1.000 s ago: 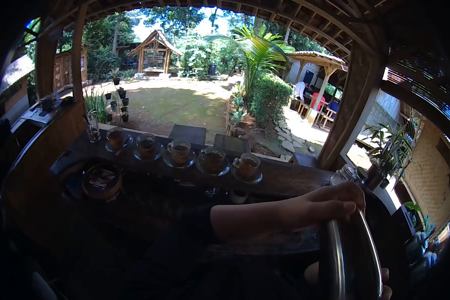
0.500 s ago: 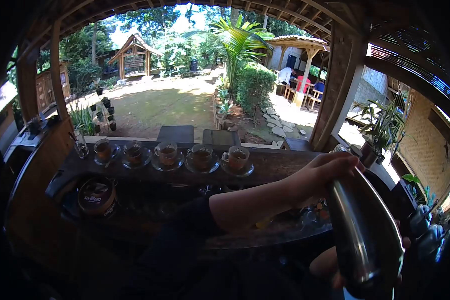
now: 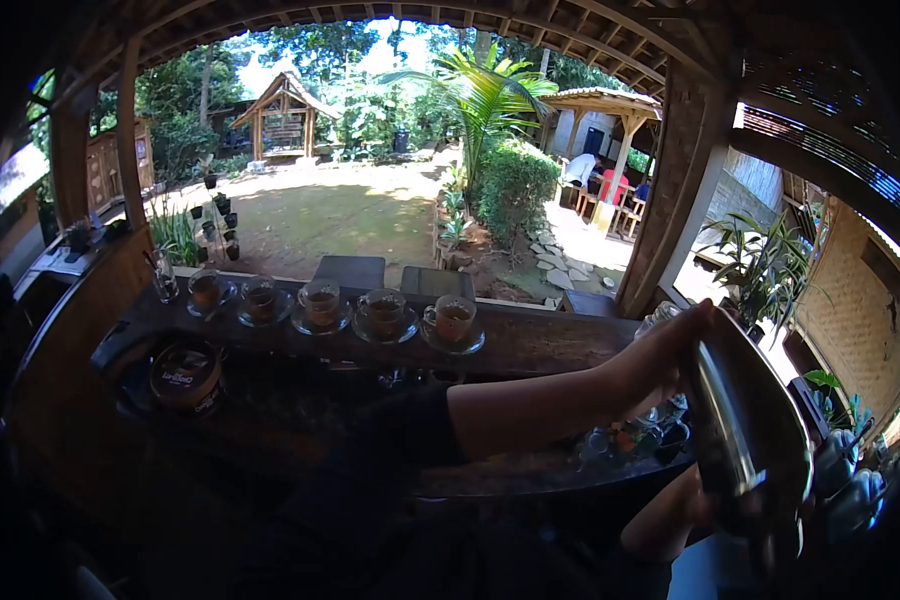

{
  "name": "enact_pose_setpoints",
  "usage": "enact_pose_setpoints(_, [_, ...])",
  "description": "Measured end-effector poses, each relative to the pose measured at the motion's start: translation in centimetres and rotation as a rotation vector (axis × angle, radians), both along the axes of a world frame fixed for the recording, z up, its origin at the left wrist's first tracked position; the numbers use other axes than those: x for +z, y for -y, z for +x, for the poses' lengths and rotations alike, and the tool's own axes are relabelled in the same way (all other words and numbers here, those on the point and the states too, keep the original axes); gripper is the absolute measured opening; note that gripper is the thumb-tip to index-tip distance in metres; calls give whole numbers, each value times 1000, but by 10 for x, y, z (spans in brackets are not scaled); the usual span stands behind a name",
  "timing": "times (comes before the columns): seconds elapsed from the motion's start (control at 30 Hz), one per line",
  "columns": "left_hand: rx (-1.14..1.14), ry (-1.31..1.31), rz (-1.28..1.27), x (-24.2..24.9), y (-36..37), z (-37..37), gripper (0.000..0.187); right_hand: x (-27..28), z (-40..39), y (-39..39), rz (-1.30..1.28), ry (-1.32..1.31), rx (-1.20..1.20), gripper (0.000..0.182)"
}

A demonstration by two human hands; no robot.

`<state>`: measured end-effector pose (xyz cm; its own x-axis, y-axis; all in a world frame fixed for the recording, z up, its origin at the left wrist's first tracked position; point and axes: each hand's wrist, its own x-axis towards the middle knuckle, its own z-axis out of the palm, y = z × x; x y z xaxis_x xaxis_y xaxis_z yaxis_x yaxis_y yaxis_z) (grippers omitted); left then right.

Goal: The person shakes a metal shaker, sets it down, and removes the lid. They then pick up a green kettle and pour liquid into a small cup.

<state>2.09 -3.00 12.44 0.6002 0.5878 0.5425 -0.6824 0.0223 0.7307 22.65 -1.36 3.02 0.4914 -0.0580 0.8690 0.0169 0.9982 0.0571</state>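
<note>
A tall, shiny metal cylinder (image 3: 727,420), flask-like in shape, is held close in front of me on the right, leaning with its top toward the left. My left hand (image 3: 675,345) reaches across and closes over its upper end. Lower down, my right hand (image 3: 675,510) is wrapped about the side near its base, most of the fingers hidden behind the metal and in shadow. Behind my left forearm, glass cups of brown drink, such as one cup (image 3: 453,318) on its saucer (image 3: 452,343), line the raised wooden counter (image 3: 550,335).
A round brown tub (image 3: 187,375) with chocolate lettering sits on the lower shelf at left. Small glassware (image 3: 640,440) clusters below my left forearm. A wooden post (image 3: 675,180) and potted plant (image 3: 760,260) stand at right. People (image 3: 582,170) are under a far shelter.
The metal cylinder has shifted slightly right with both hands still on it. My left forearm has moved right too, and the camera view has turned a little.
</note>
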Motion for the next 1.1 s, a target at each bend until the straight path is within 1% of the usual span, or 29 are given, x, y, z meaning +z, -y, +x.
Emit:
enact_pose_setpoints(0.03, [25, 42, -122, -14, -22, 3, 59, 0, 8, 1, 12, -24, 54, 70])
enact_pose_setpoints(0.07, [25, 25, -230, -24, -32, 0, 61, 34, -19, 9, -19, 45, -510, 71])
enact_pose_setpoints(0.1, [116, 48, -287, -38, -45, 2, 63, 68, -50, 17, -47, 106, -1073, 71])
enact_pose_setpoints(0.13, [137, 29, -301, -36, -38, 5, 66, 71, -51, 14, -194, 130, -907, 79])
enact_pose_setpoints(0.17, [163, 14, -312, -33, -34, 3, 69, 76, -49, 10, -177, 124, -900, 79])
enact_pose_setpoints(0.23, [36, 73, -111, -14, -15, 12, 73, 83, -45, -1, -159, 137, -823, 80])
enact_pose_setpoints(0.27, [51, 62, 17, 2, 5, 14, 73, 83, -40, -6, -158, 144, -789, 80])
enact_pose_setpoints(0.3, [15, 27, 142, 12, 17, 18, 74, 84, -34, -11, -158, 147, -758, 80])
enact_pose_setpoints(0.37, [91, 53, 264, 19, 26, 35, 72, 83, -22, -18, -160, 148, -698, 80])
enact_pose_setpoints(0.4, [94, 48, 259, 15, 18, 42, 72, 81, -17, -21, -165, 150, -665, 81])
enact_pose_setpoints(0.47, [119, 66, -71, -6, -14, 50, 62, 74, -7, -22, -179, 159, -597, 81])
enact_pose_setpoints(0.5, [103, -39, -195, -22, -35, 45, 54, 73, -2, -23, -180, 172, -562, 81])
enact_pose_setpoints(0.53, [173, -69, -374, -36, -51, 44, 53, 72, 3, -24, -178, 184, -526, 82])
enact_pose_setpoints(0.57, [244, -104, -548, -39, -57, 44, 53, 72, 7, -25, -174, 188, -491, 82])
enact_pose_setpoints(0.6, [251, -105, -539, -43, -60, 49, 53, 70, 1, -30, -269, 220, -137, 95])
enact_pose_setpoints(0.63, [272, -99, -540, -44, -57, 51, 53, 65, 7, -32, -241, 208, -105, 100])
enact_pose_setpoints(0.67, [291, -91, -545, -45, -57, 53, 54, 68, 9, -39, -228, 208, -99, 100])
enact_pose_setpoints(0.7, [294, -90, -546, -33, -43, 54, 54, 67, 13, -45, -207, 226, -127, 101])
enact_pose_setpoints(0.77, [166, -24, -39, -7, -17, 65, 53, 62, 20, -56, -175, 260, -188, 102])
enact_pose_setpoints(0.8, [165, -27, -42, -1, -15, 70, 53, 60, 24, -61, -158, 274, -219, 103])
enact_pose_setpoints(0.87, [70, 35, 171, 7, -16, 80, 60, 55, 29, -70, -127, 300, -279, 104])
enact_pose_setpoints(0.9, [67, 46, 34, 2, -28, 82, 56, 50, 32, -72, -118, 314, -310, 105])
enact_pose_setpoints(0.97, [50, 40, -155, -29, -86, 81, 52, 43, 38, -74, -93, 341, -375, 106])
enact_pose_setpoints(1.0, [4, 87, -222, -48, -113, 77, 52, 42, 40, -76, -73, 356, -408, 107])
enact_pose_setpoints(1.03, [2, 85, -220, -49, -108, 76, 52, 43, 42, -77, -50, 371, -441, 108])
enact_pose_setpoints(1.07, [119, 21, -279, -52, -100, 73, 53, 48, 43, -74, -45, 364, -443, 108])
enact_pose_setpoints(1.1, [238, -48, -331, -50, -95, 71, 53, 55, 42, -66, -54, 318, -310, 107])
